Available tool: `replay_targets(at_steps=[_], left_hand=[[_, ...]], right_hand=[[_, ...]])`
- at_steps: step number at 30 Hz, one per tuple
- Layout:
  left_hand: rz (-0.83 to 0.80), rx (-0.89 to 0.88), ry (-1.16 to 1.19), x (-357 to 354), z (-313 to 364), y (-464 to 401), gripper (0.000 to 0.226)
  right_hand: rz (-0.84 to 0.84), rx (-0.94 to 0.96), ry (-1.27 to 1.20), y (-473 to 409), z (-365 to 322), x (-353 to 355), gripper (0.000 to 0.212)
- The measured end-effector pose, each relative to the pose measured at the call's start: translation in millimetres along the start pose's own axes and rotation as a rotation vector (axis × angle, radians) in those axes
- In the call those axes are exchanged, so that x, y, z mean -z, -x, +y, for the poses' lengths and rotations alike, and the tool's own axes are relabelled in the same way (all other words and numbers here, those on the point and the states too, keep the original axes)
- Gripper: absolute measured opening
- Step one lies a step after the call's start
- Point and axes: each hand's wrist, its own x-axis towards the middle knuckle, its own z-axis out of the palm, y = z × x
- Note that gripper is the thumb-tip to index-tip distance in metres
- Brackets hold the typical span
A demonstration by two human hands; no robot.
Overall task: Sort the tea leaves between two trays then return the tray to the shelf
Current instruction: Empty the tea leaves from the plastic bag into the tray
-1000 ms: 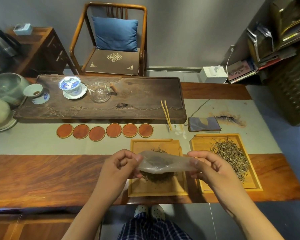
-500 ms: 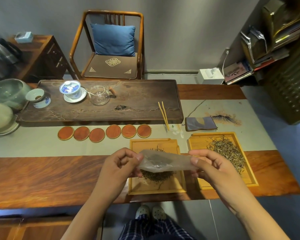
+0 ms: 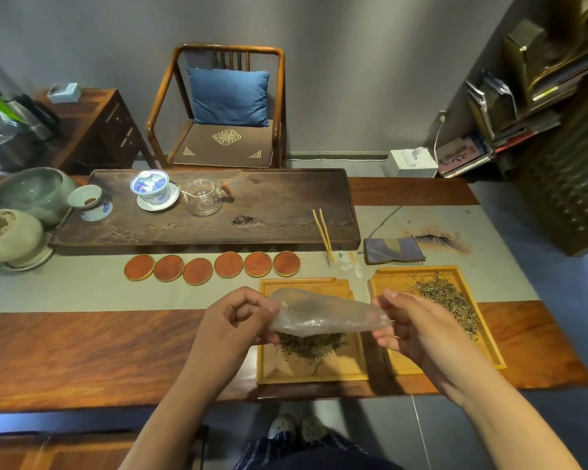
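Two pale wooden trays lie side by side at the table's near edge. The left tray holds a dark pile of tea leaves, partly hidden. The right tray carries a spread of lighter tea leaves. Above the left tray, my left hand and my right hand hold a thin translucent plastic glove stretched between them, each pinching one end.
A dark wooden tea board with a lidded blue-and-white cup and a glass pitcher sits behind. Several round red coasters, bamboo tongs and a folded cloth lie nearby. A shelf stands at the right.
The head view has tilted up slightly. Both hands keep hold of the glove, and its wide end now points toward the left hand.
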Motion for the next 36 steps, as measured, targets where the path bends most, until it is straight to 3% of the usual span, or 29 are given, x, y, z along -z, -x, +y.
replay_targets(at_steps=[4, 9, 13, 18, 27, 36], left_hand=[[0.002, -0.064, -0.007, 16, 10, 3, 0.013], [0.100, -0.170, -0.109, 63, 25, 8, 0.018], [0.223, -0.216, -0.192, 114, 25, 11, 0.017], [0.350, -0.063, -0.145, 176, -24, 0, 0.022], [0.570, 0.256, -0.354, 230, -177, -16, 0.014], [0.732, 0.438, -0.160, 256, -228, -11, 0.016]], right_hand=[[-0.055, 0.006, 0.062, -7, -5, -15, 0.007], [-0.145, 0.210, 0.197, -24, -13, -66, 0.032], [-0.255, 0.346, 0.251, -43, -6, -122, 0.034], [-0.280, 0.363, 0.341, -81, 42, -181, 0.012], [-0.291, 0.195, 0.744, -158, 190, -225, 0.017], [-0.337, 0.112, 0.939, -168, 240, -241, 0.025]])
